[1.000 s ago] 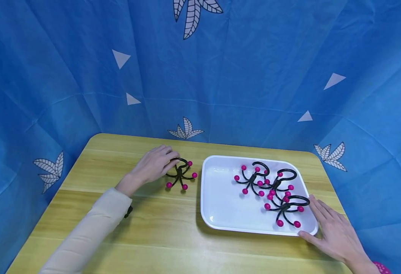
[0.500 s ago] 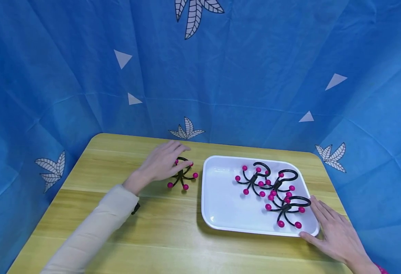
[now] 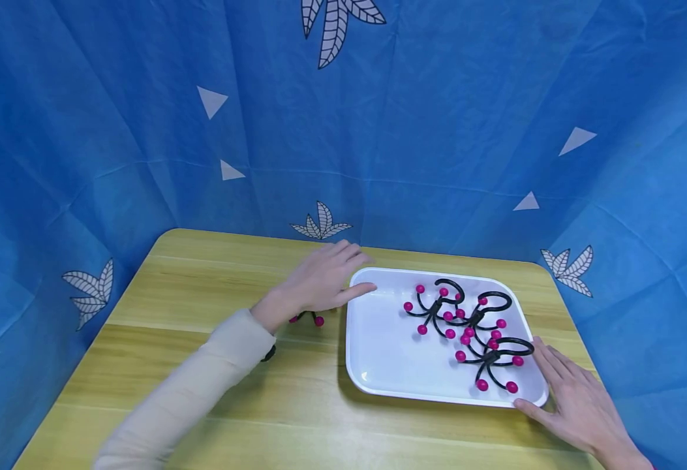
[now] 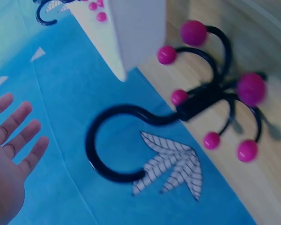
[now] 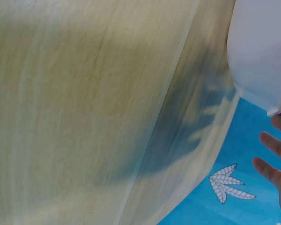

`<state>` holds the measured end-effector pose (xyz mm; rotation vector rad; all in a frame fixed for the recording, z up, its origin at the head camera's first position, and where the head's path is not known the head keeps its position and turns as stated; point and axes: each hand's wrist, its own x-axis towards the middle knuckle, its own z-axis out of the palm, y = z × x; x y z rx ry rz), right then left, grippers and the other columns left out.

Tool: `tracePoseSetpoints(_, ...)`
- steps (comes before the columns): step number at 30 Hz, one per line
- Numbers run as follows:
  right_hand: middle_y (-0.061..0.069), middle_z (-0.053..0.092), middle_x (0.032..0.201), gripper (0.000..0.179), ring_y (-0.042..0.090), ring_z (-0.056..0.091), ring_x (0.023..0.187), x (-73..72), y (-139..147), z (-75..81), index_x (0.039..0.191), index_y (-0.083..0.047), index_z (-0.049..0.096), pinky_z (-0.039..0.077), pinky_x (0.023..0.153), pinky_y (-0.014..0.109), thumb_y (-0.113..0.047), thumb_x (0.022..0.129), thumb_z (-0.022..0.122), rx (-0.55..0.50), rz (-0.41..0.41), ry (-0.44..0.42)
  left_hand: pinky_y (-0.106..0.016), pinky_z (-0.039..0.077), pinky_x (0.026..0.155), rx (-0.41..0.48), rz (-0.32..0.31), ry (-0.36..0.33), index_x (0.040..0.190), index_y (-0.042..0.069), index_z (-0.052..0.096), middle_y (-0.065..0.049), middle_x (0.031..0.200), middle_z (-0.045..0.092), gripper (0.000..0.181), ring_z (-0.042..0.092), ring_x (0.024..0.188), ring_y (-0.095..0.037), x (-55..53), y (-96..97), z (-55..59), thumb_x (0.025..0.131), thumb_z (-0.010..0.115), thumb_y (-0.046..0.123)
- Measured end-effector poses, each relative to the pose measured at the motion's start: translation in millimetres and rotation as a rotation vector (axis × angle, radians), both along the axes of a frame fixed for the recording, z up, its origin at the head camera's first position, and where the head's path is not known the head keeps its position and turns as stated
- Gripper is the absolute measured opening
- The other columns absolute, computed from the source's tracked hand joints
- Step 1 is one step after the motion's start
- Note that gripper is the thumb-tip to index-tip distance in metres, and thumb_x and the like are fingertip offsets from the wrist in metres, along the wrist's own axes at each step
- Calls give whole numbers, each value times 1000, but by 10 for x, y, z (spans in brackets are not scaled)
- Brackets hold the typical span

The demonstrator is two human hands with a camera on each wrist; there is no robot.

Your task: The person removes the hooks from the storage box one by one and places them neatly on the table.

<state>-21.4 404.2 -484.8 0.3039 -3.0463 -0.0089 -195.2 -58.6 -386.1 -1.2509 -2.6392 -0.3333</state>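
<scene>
My left hand [image 3: 322, 281] hovers with fingers extended at the left rim of the white tray [image 3: 378, 365], holding nothing. Beneath that wrist, a black multi-arm hanging hook [image 3: 319, 321] with pink ball tips sits on the table, mostly hidden by the hand and sleeve. The left wrist view shows this hook [image 4: 201, 103] whole, its curved top apart from the spread fingers [image 4: 24, 133]. My right hand [image 3: 575, 398] rests at the tray's right edge, fingers straight against the rim. Three similar hooks [image 3: 490, 357] lie in the tray's right half, partly overlapping.
The wooden table [image 3: 296, 405] has rounded back corners. A blue curtain [image 3: 437, 130] with white leaf prints hangs behind it and along both sides. Something small and black [image 3: 269, 353] shows beside the left cuff.
My left hand has let go of the hook's curved top and moved right to the tray's left rim. The hook stays standing in place. My right hand has stayed at the tray.
</scene>
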Motion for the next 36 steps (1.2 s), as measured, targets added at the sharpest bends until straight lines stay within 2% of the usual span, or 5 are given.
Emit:
tracePoseSetpoints(6,23,40,167,113,45,46,145,-4,-3,1,159,4,39,39,115,61,-74,83,71,1,1,-3,-34,53,108,-30,-52,-3,140,16,64,-1,135,69,53,61,123,-19,25,270,47,107,52,56)
tracePoseSetpoints(18,22,37,169,114,46,43,147,-3,-10,2,162,3,34,36,116,65,-73,85,70,0,6,-11,-31,48,115,-134,-124,20,144,20,60,2,141,65,54,59,131,-15,4,789,54,109,45,58)
tracePoseSetpoints(27,22,35,170,112,45,42,148,5,-1,-7,162,3,34,33,119,65,-72,86,69,-4,6,-10,-30,51,113,-202,-165,26,148,23,56,3,143,63,55,59,132,-13,-43,1070,-44,110,40,59)
tracePoseSetpoints(36,22,33,171,113,46,41,149,3,5,-10,162,3,33,35,117,65,-73,86,68,4,-1,-19,-28,51,111,-228,-150,43,149,23,55,4,141,62,54,58,130,-11,-136,1314,-149,111,38,59)
